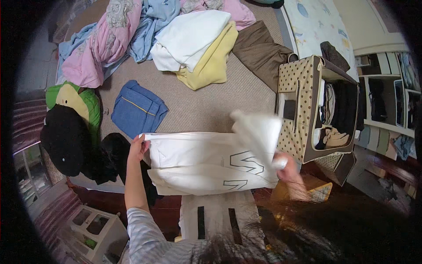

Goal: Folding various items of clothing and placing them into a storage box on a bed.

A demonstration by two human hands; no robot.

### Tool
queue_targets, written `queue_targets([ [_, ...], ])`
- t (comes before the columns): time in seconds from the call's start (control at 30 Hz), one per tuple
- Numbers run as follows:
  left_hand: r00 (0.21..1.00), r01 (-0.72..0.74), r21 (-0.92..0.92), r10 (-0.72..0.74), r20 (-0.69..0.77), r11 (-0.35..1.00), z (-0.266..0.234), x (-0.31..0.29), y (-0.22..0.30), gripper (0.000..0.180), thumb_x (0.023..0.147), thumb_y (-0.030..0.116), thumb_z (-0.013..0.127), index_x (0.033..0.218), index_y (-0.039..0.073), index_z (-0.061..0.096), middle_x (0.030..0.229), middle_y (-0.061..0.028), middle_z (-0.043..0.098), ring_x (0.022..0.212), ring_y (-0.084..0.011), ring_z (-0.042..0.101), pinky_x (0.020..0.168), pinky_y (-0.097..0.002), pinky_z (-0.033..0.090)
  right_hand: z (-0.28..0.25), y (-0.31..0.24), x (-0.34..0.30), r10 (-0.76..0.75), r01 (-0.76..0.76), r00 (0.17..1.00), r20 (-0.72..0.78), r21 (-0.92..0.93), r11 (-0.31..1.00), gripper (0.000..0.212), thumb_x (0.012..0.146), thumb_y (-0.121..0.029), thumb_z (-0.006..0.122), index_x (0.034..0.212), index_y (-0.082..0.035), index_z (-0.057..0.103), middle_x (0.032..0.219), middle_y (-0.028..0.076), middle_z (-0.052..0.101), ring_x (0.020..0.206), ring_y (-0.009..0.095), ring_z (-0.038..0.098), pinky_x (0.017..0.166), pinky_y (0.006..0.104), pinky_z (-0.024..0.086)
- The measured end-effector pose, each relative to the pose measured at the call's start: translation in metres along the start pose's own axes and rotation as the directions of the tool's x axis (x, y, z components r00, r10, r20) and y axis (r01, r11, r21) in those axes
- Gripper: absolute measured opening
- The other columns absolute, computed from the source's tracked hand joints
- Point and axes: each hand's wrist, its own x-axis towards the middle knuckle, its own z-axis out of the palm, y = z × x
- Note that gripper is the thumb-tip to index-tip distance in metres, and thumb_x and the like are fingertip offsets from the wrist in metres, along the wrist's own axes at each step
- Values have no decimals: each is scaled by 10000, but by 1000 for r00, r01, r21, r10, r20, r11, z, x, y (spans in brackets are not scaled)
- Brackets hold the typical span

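Observation:
A white shirt (198, 152) with a dark outlined print is stretched sideways in front of me, partly folded in lengthwise layers. My left hand (139, 148) pinches its upper left corner between thumb and fingers. At the opposite end my right hand (288, 169), somewhat blurred, grips the shirt's edge. A loose flap, perhaps a sleeve, is blurred as it lies or swings over that right end. Just beyond the left hand, a folded pair of blue jeans (138, 109) with a yellow line rests on the beige surface.
A polka-dot fabric storage box (292, 103) with clothes inside stands open at right. Behind lie white (189, 39) and yellow (211, 64) garments, brown folded cloth (259, 48) and pink bedding (103, 48). At left are a black plush item (63, 138) and a green cushion (92, 108).

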Motion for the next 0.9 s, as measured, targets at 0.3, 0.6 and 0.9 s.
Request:
queue_targets([
  [0.3, 859, -135, 953, 512, -24, 272, -55, -11, -81, 171, 655, 110, 616, 774, -10, 588, 804, -156, 599, 800, -299, 562, 713, -404, 454, -56, 155, -68, 197, 78, 945, 261, -764, 640, 295, 777, -199, 558, 1037, -65, 597, 1084, 123, 557, 1105, 296, 457, 952, 409, 331],
  [0.6, 849, -509, 763, 88, 521, 399, 67, -191, -216, 645, 715, 299, 682, 1245, 45, 417, 1237, -208, 421, 1196, -348, 361, 1004, -428, 280, -2, 141, -79, 277, 299, 850, 448, -844, 447, 299, 756, -150, 554, 1051, -110, 586, 1020, 87, 573, 1014, 272, 502, 942, 436, 312],
  [0.9, 556, -816, 575, 196, 808, -55, 148, -276, -186, 391, 621, 102, 620, 1007, 78, 562, 963, -105, 559, 934, -298, 518, 843, -413, 385, -13, 100, -73, 484, -454, 873, -63, -470, 757, 321, 832, -195, 556, 1138, -104, 535, 1086, 69, 548, 1041, 219, 500, 895, 351, 401],
])
